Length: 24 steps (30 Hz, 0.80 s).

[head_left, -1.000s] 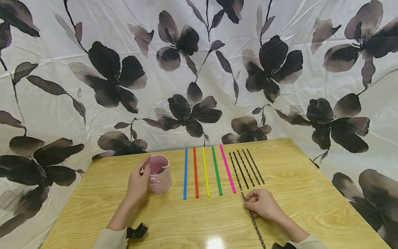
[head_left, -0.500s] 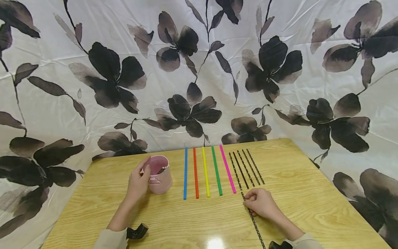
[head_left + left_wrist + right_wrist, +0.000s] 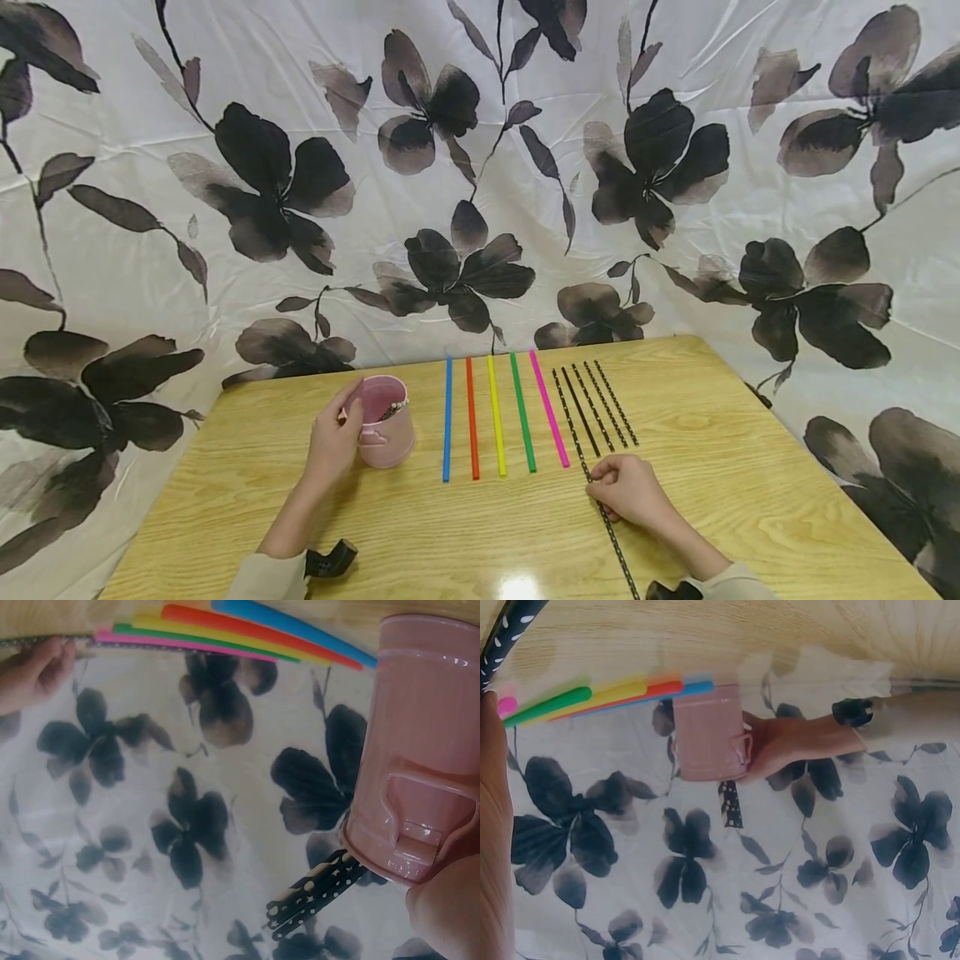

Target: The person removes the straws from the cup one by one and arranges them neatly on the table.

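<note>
My left hand [image 3: 333,435] grips the side of a small pink bucket [image 3: 388,446], fingers and thumb at its rim. Patterned black straws [image 3: 315,892] stick out of the bucket's mouth in the left wrist view. Towards the table's right, my right hand [image 3: 632,492] pinches a black straw with light spots [image 3: 619,550] near its far end. That straw slants towards me, and its far tip lines up with the near end of the leftmost black straw [image 3: 567,412] in a row. The same held straw [image 3: 507,637] shows at the corner of the right wrist view.
Blue [image 3: 447,421], red [image 3: 472,421], yellow [image 3: 497,417], green [image 3: 522,412] and pink [image 3: 550,408] straws lie side by side on the wooden table [image 3: 420,533]. Several black straws [image 3: 597,408] lie to their right. A floral cloth [image 3: 480,183] hangs behind the table.
The small gap between the held straw's far tip and the leftmost black straw looks closed now. My right hand has barely shifted; my left hand stays on the bucket.
</note>
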### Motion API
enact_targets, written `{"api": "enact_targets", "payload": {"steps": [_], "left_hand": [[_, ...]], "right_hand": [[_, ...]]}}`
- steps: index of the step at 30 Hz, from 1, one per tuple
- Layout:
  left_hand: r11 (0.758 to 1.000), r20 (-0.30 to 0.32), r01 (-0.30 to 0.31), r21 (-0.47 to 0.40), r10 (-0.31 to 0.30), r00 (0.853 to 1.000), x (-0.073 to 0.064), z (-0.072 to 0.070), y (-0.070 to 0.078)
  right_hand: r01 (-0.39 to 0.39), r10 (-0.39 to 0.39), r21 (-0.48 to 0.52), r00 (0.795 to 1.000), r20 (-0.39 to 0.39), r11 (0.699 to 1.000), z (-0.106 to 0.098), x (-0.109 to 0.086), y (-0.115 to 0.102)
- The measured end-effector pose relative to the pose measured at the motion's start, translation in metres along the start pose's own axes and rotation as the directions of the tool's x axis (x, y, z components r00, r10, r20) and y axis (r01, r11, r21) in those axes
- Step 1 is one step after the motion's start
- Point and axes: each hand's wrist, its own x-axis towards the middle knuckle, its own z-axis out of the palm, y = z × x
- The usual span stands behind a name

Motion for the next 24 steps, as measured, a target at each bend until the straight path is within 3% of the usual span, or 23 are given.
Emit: {"api": "enact_targets", "payload": {"steps": [5,12,24], "left_hand": [[1.000,-0.013,-0.011,0.010,0.011,1.000,-0.005,-0.003,0.022],[1.000,0.011,-0.004,0.014,0.004,1.000,0.002,0.003,-0.014],[1.000,0.002,-0.009,0.012,0.009,1.000,0.004,0.003,-0.016]], "right_hand": [[-0.005,0.005,-0.007,1.000,0.001,1.000,-0.001,0.001,0.001],[-0.010,0.010,0.016,1.000,0.010,1.000,-0.001,0.001,0.003],[0.018,-0.018,0.018,0.999,0.032,1.000,-0.012,0.000,-0.006]]}}
